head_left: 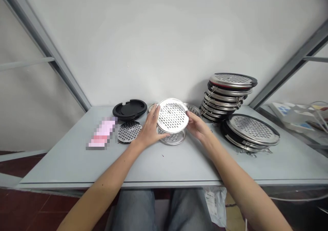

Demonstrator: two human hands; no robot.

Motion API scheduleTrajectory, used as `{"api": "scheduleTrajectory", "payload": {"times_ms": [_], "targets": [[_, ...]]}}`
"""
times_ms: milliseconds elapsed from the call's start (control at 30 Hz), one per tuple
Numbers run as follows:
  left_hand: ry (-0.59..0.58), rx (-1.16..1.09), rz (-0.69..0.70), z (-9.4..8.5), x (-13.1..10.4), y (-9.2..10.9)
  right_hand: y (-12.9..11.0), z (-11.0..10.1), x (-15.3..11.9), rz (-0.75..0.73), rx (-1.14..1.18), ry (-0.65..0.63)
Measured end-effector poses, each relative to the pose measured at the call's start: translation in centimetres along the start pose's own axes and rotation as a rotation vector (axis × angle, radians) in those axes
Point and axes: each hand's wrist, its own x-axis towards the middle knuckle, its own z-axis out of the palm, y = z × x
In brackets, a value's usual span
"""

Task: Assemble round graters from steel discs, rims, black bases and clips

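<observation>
Between my two hands is a round metal grater plate (173,116) with rows of slots and a smooth rim, tilted up toward me above the table. My left hand (148,127) grips its left edge, thumb beneath. On the right edge, the fingers and thumb of my right hand (197,125) are closed. Below it lies another round perforated plate (174,140), partly covered by the held one. Behind, further metal plates (192,109) show only in part. Left of my left hand rest a dark perforated disc (128,132) and a black ring-shaped holder (130,110).
At the back right stands a tall stack of round metal plates with black rims and wire clips (228,96). A shorter stack (251,130) sits in front of it. A blurred-out pink object (104,132) lies on the left of the grey table (164,166). Metal frame posts flank both sides.
</observation>
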Motion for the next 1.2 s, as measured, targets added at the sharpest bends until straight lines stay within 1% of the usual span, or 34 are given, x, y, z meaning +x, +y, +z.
{"api": "scheduleTrajectory", "payload": {"times_ms": [67,133,200,233,300,367,400,467,533,667,767,967,1200], "targets": [[0.0,-0.006,0.002,0.1,0.0,-0.1,0.0,-0.1,0.0,-0.007,-0.029,0.022],[0.005,-0.017,0.0,0.2,0.0,-0.2,0.0,0.0,0.0,-0.031,-0.045,0.082],[0.012,-0.031,-0.01,0.2,0.0,-0.3,0.2,0.0,-0.1,-0.095,-0.128,0.153],[0.011,-0.038,-0.022,0.2,0.0,-0.3,0.3,0.1,-0.2,-0.141,-0.216,0.186],[-0.011,-0.047,-0.058,0.0,0.0,-0.3,0.5,0.1,-0.4,-0.246,-0.474,0.234],[-0.052,-0.046,-0.099,-0.3,0.0,-0.4,0.6,0.1,-0.8,-0.323,-0.729,0.24],[-0.074,-0.044,-0.118,-0.5,0.0,-0.3,0.6,0.1,-1.0,-0.339,-0.822,0.225],[-0.115,-0.037,-0.149,-0.7,0.0,-0.3,0.4,0.0,-1.2,-0.324,-0.935,0.174],[-0.151,-0.03,-0.173,-0.8,-0.1,-0.1,0.2,-0.2,-1.3,-0.283,-0.998,0.137],[-0.219,-0.012,-0.195,-0.7,-0.2,0.1,0.0,-0.5,-1.1,-0.261,-1.084,0.139],[-0.253,-0.011,-0.154,-0.5,-0.2,0.1,0.2,-0.6,-1.0,-0.258,-1.18,0.146],[-0.295,0.001,-0.072,-0.2,-0.4,0.2,0.3,-0.6,-1.1,-0.308,-1.411,0.097],[-0.335,-0.009,-0.071,-0.5,-0.3,0.3,0.0,-0.2,-1.2,-0.254,-1.475,0.118]]}}
